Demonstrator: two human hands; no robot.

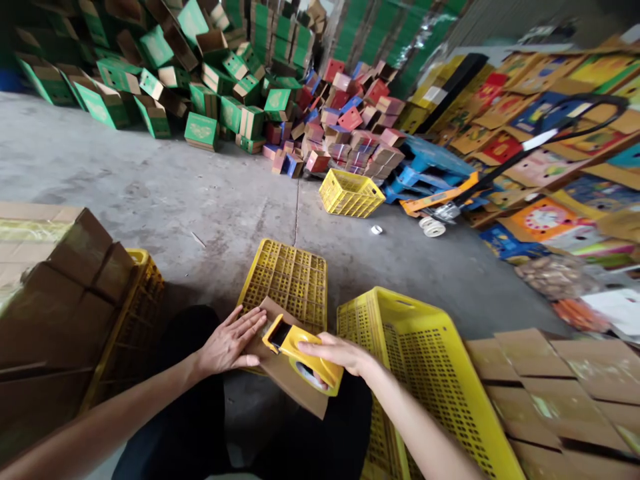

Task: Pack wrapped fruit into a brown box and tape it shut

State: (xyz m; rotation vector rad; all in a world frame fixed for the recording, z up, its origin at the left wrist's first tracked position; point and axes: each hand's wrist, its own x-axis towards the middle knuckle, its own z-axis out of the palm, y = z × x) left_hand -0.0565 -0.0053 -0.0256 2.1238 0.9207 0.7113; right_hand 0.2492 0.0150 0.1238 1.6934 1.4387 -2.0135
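Observation:
A yellow tape dispenser (307, 350) is gripped in my right hand (345, 357), its front end resting on a brown cardboard piece (295, 383). My left hand (237, 337) lies on the upper left part of the cardboard, fingers stretched out. Beneath the cardboard's far end is an upturned yellow crate (290, 280) with a grid base. The cardboard slants down to the right over my dark-clothed legs. Whether it is a flat sheet or a folded box, I cannot tell.
An open yellow crate (425, 373) stands at my right, beside stacked brown cartons (545, 380). More cartons (50, 300) are piled at my left. Farther off are a small yellow crate (351, 193), a white roll (376, 230), a pallet jack (445, 200) and heaped green boxes (201, 130).

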